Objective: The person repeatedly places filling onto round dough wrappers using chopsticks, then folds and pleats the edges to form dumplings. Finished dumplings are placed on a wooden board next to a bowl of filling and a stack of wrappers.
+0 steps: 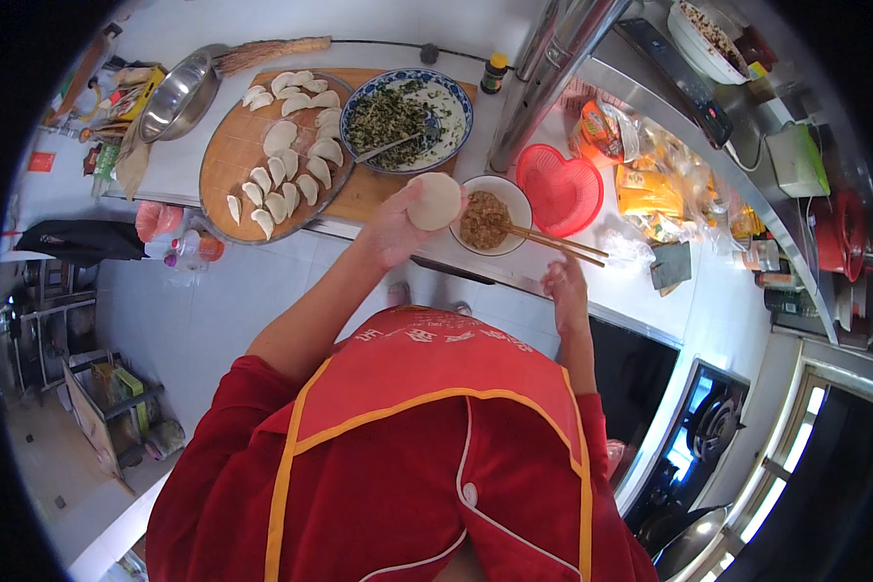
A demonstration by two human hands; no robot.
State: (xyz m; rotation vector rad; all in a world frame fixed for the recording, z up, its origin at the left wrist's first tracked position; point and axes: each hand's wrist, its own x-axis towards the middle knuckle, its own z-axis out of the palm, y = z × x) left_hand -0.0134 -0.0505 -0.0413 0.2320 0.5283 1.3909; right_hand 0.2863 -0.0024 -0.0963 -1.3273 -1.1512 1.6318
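A round, pale dough wrapper point(435, 201) lies across the fingers of my left hand point(393, 229), held above the counter's front edge. Just right of it is a white bowl point(521, 206) of brown minced filling point(484, 222). A pair of wooden chopsticks point(553, 241) rests in that bowl, the ends sticking out over the rim to the right. Below those ends is my right hand point(567, 287), its fingers loosely bent and apart, with no grip on the chopsticks visible. Several folded dumplings point(276, 206) sit on a round wooden board point(222, 164) at the left.
A blue-patterned bowl point(468, 116) holds chopped greens and a spoon point(385, 148) behind my left hand. Right of the filling stands a red heart-shaped basket point(559, 190). A metal post point(531, 94) and shelf point(753, 193) rise behind it. A steel basin point(178, 98) is far left.
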